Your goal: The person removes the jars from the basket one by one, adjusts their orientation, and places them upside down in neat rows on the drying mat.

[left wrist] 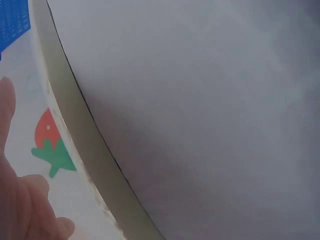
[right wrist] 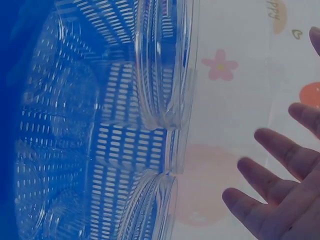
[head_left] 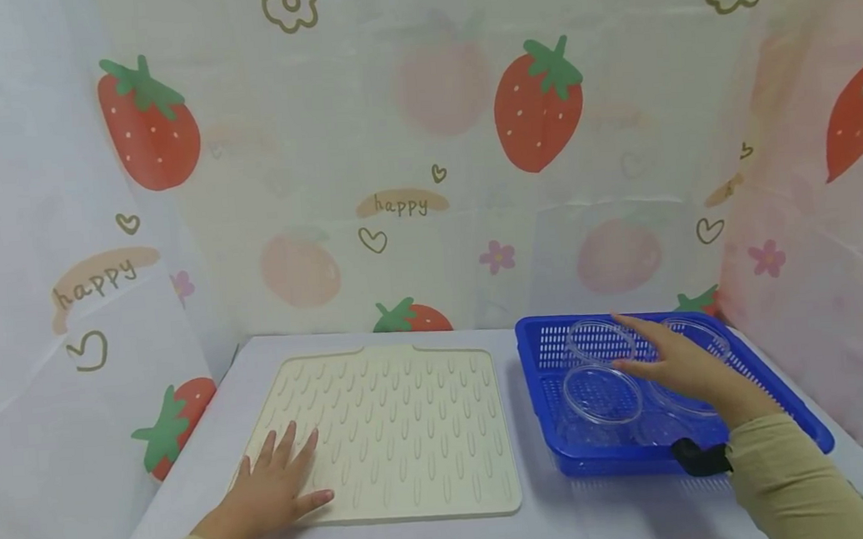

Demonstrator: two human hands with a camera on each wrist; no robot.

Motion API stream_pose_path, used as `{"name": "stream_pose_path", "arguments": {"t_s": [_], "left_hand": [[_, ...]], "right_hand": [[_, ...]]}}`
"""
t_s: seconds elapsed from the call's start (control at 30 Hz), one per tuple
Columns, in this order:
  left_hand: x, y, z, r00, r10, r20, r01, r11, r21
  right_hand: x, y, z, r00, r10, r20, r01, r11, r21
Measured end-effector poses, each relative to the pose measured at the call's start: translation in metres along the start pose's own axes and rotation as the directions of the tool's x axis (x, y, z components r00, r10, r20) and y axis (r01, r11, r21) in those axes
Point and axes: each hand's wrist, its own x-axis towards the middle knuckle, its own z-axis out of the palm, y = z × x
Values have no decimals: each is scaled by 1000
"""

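A cream drying mat (head_left: 413,429) with rows of raised slots lies on the table. My left hand (head_left: 270,485) is over its lower left corner, fingers spread; whether it touches the mat I cannot tell. In the left wrist view, that hand (left wrist: 25,207) appears beyond the mat's edge (left wrist: 82,122). My right hand (head_left: 682,365) hovers above a blue plastic basket (head_left: 610,456), fingers extended and holding nothing. Inside the basket stand several round clear plastic cups (head_left: 604,421). The right wrist view shows the spread fingers (right wrist: 267,180) apart from the cup rims (right wrist: 167,65).
The white table (head_left: 570,527) runs around the mat and basket. A hanging cloth (head_left: 407,137) printed with strawberries, hearts and flowers closes off the back and both sides. The basket sits near the right side cloth.
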Motion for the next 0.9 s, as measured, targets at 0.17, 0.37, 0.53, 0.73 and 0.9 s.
{"name": "stream_pose_path", "arguments": {"t_s": [0.17,0.37,0.53,0.73,0.9], "left_hand": [[-3,1,0,999,1,45,1,999,-34],[-8,-1,3,992,-20,123,27,998,-53],[-8,-6,7,987,-25,162,32,999,-40],[-8,-6,7,983,-25,184,34,998,-45],[-9,-5,6,983,-35,183,45,998,-47]], "right_hand": [[-1,4,1,1000,7,16,-8,1000,23],[-1,6,1,999,-9,32,7,997,77],[1,8,2,997,-39,64,31,993,118],[2,12,7,994,-22,111,7,991,134],[3,16,11,990,-10,142,-6,994,113]]}}
